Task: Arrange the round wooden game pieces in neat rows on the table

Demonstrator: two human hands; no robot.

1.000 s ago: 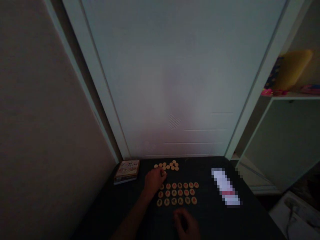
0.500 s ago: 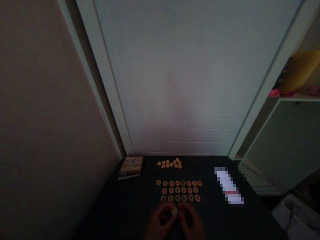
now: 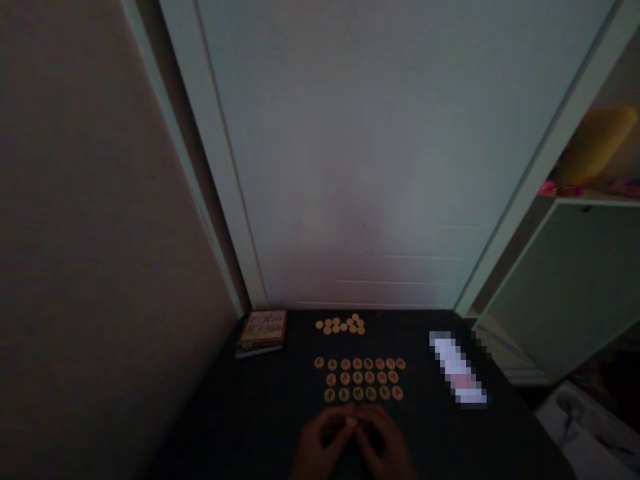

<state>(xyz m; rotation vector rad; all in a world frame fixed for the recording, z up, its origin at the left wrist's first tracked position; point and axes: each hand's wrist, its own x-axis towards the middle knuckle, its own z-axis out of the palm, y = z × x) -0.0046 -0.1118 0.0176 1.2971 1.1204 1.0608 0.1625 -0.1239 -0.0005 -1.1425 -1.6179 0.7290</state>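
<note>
My left hand (image 3: 325,443) and my right hand (image 3: 385,443) meet at the near side of the dark table, fingers curled together. Between their fingertips is a small round wooden disc (image 3: 351,421), partly hidden. Just beyond them, three neat rows of similar discs (image 3: 359,379) lie flat, with dark and red characters on their faces. Farther back lies a loose cluster of plain-looking discs (image 3: 340,325). Neither hand touches the rows or the cluster.
A small illustrated box (image 3: 263,331) lies at the table's far left corner. A pixelated white and red oblong item (image 3: 457,370) lies to the right. A white door (image 3: 350,167) stands behind the table, and a wall (image 3: 100,200) runs along the left.
My left hand has come back from the far cluster to join my right hand at the near side of the rows, with a disc between them. The view has shifted slightly.
</note>
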